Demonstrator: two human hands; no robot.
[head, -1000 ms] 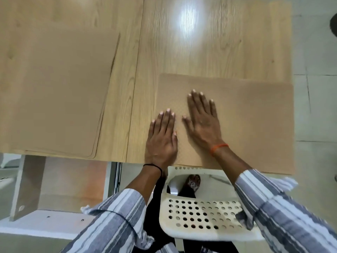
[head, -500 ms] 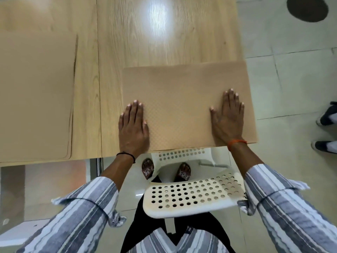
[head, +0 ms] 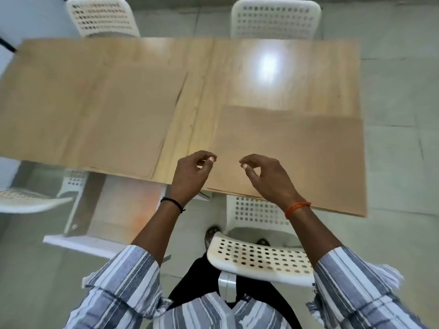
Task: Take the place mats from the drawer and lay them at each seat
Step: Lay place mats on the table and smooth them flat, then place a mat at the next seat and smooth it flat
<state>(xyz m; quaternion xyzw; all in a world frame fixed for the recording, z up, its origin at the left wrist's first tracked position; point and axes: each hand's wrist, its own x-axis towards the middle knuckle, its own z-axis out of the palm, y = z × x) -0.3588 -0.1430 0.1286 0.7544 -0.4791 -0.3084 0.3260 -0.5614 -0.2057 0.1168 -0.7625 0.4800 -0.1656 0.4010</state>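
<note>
A tan place mat point(head: 306, 153) lies flat at the near right seat of the wooden table point(head: 237, 74), its front edge overhanging a little. A stack of tan place mats point(head: 99, 119) rests on the table's left half. My left hand point(head: 191, 176) hovers at the mat's left front corner, fingers loosely curled and holding nothing. My right hand point(head: 266, 176) floats above the mat's front edge, fingers also curled, empty.
A white perforated chair point(head: 259, 260) stands right below my hands. Two more white chairs point(head: 104, 17) point(head: 275, 19) are at the table's far side, another point(head: 26, 200) at the near left. Grey tiled floor surrounds the table.
Both hands have lifted off the right place mat, where they lay flat and apart, and come together with fingers curled. The view has pulled back, showing the whole table.
</note>
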